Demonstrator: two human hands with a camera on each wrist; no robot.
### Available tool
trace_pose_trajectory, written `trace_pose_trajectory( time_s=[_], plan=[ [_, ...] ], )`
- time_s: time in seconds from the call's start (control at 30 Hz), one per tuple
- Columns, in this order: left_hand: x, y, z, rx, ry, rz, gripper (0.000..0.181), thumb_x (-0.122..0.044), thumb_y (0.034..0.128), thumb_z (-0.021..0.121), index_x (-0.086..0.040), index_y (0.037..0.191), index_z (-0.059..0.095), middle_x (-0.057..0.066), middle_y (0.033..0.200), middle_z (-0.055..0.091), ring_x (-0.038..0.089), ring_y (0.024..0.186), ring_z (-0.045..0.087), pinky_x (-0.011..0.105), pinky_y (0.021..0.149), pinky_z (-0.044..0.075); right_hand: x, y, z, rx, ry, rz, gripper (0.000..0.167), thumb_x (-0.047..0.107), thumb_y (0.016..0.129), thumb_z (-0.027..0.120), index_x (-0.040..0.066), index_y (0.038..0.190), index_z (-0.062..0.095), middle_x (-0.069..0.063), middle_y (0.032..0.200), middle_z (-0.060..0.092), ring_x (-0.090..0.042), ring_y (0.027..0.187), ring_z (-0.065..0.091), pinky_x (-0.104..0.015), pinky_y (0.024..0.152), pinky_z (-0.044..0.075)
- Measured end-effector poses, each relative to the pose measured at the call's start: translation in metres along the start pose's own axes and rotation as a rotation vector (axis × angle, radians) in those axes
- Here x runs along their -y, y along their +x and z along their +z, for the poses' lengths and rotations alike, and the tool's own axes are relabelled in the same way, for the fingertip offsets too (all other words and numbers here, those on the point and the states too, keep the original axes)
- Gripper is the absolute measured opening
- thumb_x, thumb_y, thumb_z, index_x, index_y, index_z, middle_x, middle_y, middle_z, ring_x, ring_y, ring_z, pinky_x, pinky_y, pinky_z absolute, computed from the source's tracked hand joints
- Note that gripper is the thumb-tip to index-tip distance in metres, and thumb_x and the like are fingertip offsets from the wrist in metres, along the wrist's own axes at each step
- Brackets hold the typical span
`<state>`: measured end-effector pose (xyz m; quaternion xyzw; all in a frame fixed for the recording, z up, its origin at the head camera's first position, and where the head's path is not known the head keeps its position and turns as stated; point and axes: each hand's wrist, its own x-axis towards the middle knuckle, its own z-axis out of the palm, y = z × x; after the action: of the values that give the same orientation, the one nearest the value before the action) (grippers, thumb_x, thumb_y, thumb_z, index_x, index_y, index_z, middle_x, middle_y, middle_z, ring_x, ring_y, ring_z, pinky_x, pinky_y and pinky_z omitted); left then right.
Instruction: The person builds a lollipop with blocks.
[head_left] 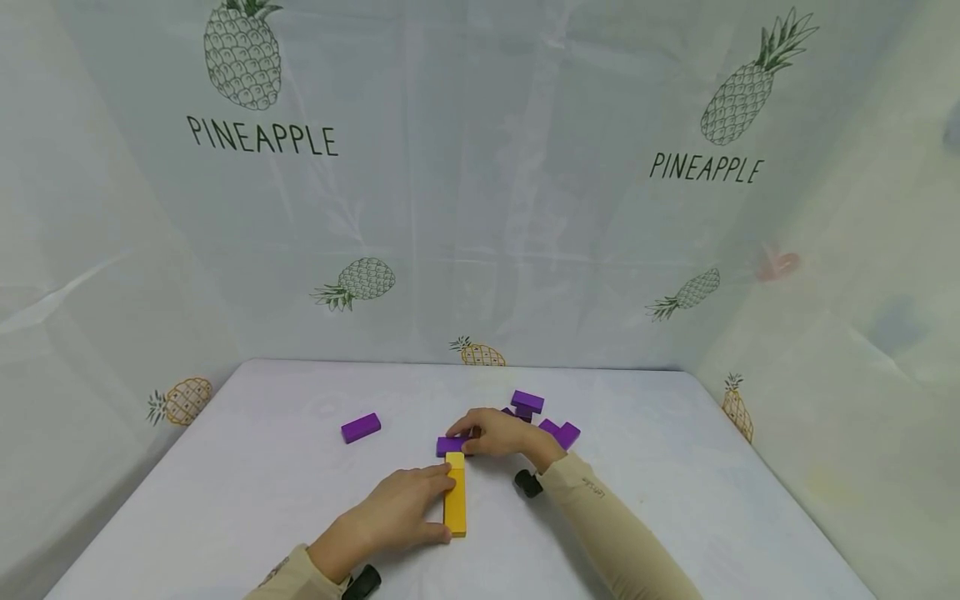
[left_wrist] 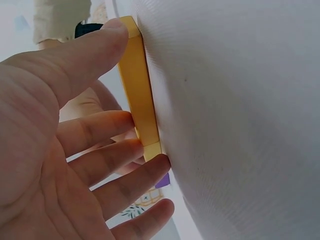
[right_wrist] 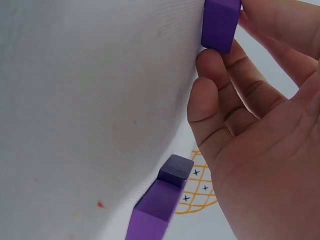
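A yellow bar (head_left: 455, 504), with a seam near its far end, lies lengthwise on the table. My left hand (head_left: 401, 510) rests along its left side. In the left wrist view the thumb touches one end of the yellow bar (left_wrist: 137, 85), and the rather straight fingers touch its side. Just beyond the far end, a purple block (head_left: 448, 447) lies crosswise. My right hand (head_left: 497, 432) pinches that block's right part, fingers behind and thumb in front. The right wrist view shows the held purple block (right_wrist: 220, 25) at the top, partly out of frame.
Right of the right hand lie several purple blocks, among them a crosswise one (head_left: 528, 400) over darker ones and a tilted one (head_left: 568, 434). A single purple block (head_left: 361, 427) lies at the left. Pineapple-printed sheeting (head_left: 480, 208) encloses the white table (head_left: 247, 467).
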<state>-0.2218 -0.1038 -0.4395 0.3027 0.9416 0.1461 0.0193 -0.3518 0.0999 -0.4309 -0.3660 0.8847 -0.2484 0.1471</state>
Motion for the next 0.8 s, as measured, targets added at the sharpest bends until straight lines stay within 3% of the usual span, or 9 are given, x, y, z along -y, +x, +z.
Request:
trace_pose_trajectory(
  time_s=[0.3, 0.47, 0.8],
  plan=[
    [0.0, 0.001, -0.002, -0.022, 0.029, 0.026, 0.077, -0.049, 0.0761, 0.079, -0.005, 0.135, 0.056, 0.01, 0.14, 0.052, 0.029, 0.124, 0.052, 0.047, 0.101, 0.044, -0.003, 0.001, 0.001, -0.01, -0.007, 0.003, 0.03, 0.015, 0.093, 0.067, 0.023, 0.122, 0.069, 0.013, 0.102, 0.059, -0.008, 0.092, 0.053, -0.023, 0.084, 0.048],
    [0.005, 0.004, 0.0, -0.007, 0.066, 0.011, 0.086, -0.057, 0.0749, 0.077, -0.003, 0.138, 0.054, 0.011, 0.146, 0.046, 0.03, 0.128, 0.046, 0.047, 0.104, 0.041, -0.003, 0.002, 0.001, -0.005, -0.012, -0.014, 0.03, 0.015, 0.092, 0.066, 0.023, 0.122, 0.069, 0.012, 0.102, 0.059, -0.008, 0.092, 0.053, -0.023, 0.084, 0.048],
    [0.014, 0.01, -0.004, 0.08, -0.049, -0.022, 0.092, -0.062, 0.0727, 0.075, -0.008, 0.143, 0.049, 0.009, 0.154, 0.036, 0.031, 0.136, 0.038, 0.051, 0.109, 0.033, -0.002, 0.001, 0.002, -0.002, 0.001, -0.011, 0.029, 0.014, 0.092, 0.067, 0.023, 0.12, 0.07, 0.012, 0.105, 0.06, -0.007, 0.093, 0.053, -0.023, 0.087, 0.048]
  ],
)
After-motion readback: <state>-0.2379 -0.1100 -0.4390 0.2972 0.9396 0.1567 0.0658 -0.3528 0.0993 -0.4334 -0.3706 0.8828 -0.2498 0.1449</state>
